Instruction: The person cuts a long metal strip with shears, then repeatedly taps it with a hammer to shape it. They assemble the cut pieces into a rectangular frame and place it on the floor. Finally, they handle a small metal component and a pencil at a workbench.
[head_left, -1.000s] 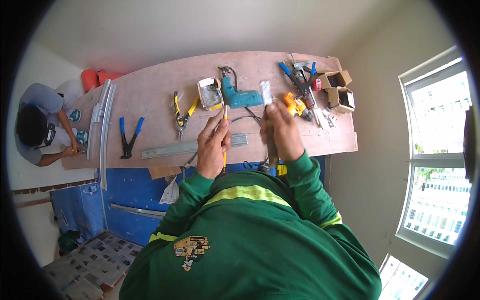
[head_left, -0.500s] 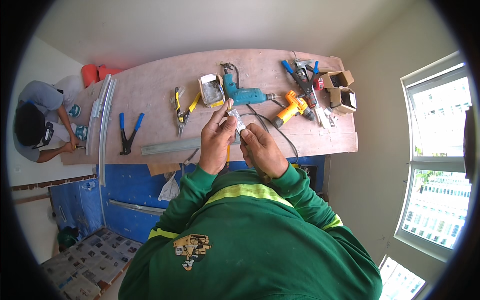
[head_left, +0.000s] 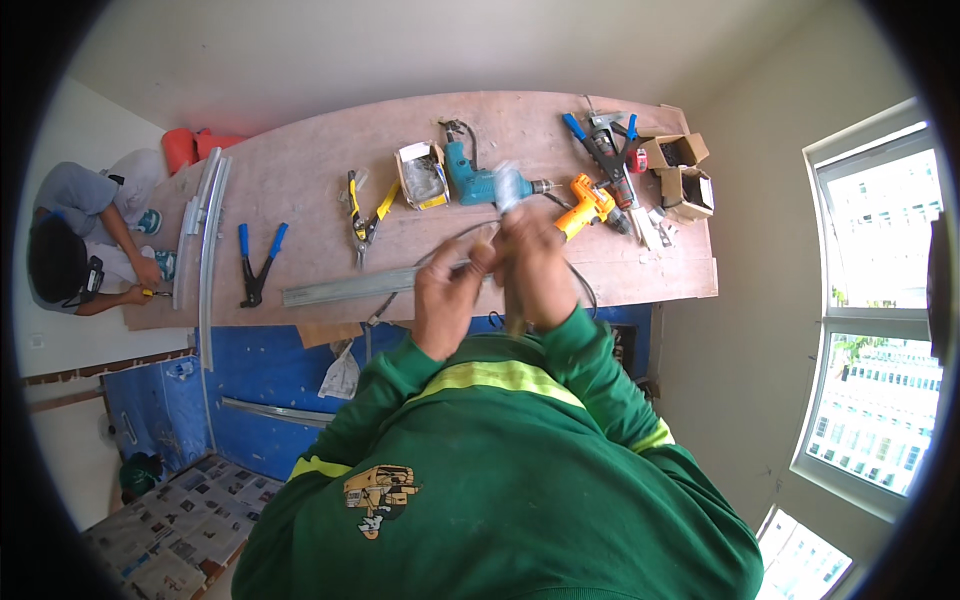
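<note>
My right hand is closed around a short, pale strip that looks like metal. The strip sticks up past my fingers and is smeared by motion. Close beside it, my left hand is curled, thumb and fingers drawn together near the right fingers; what they pinch, if anything, is hidden. Both hands are over the bench's near edge. Beyond them a teal corded drill lies on its side, next to an orange cordless drill. A grey metal channel lies by my left hand.
On the wooden bench lie yellow-handled snips, a blue-handled riveter, an open box of small parts, a second blue-handled tool and small cartons. Long metal channels cross the left end, where another person crouches.
My right hand has swung the strip up and to the right, out of the left fingers' earlier grip on its upper end. The left hand has moved slightly down and right.
</note>
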